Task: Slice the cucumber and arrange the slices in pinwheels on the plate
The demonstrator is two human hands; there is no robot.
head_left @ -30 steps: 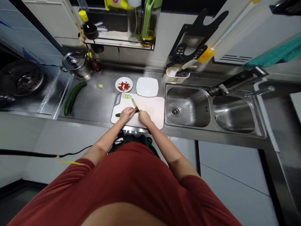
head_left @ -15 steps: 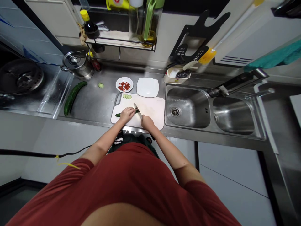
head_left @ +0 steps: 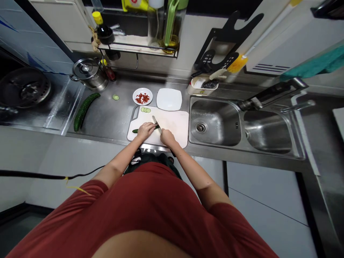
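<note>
A white cutting board (head_left: 174, 125) lies on the steel counter. On it, my left hand (head_left: 145, 131) is closed over a dark green cucumber piece (head_left: 135, 131), whose end sticks out to the left of the fingers. My right hand (head_left: 167, 137) is wrapped round the handle of a knife (head_left: 156, 121). The blade slants up and left across the cucumber, just right of my left fingertips. Several pale green slices (head_left: 145, 110) overlap near the board's top left corner.
Behind the board stand a white plate of red pieces (head_left: 142, 96) and a square white plate (head_left: 169, 99). A whole cucumber (head_left: 85, 111) and a small slice (head_left: 115, 97) lie left. A lidded pot (head_left: 90, 73) stands back left; a double sink (head_left: 215, 122) is right.
My right hand and the knife have shifted very slightly up and left. My left hand stays over the cucumber.
</note>
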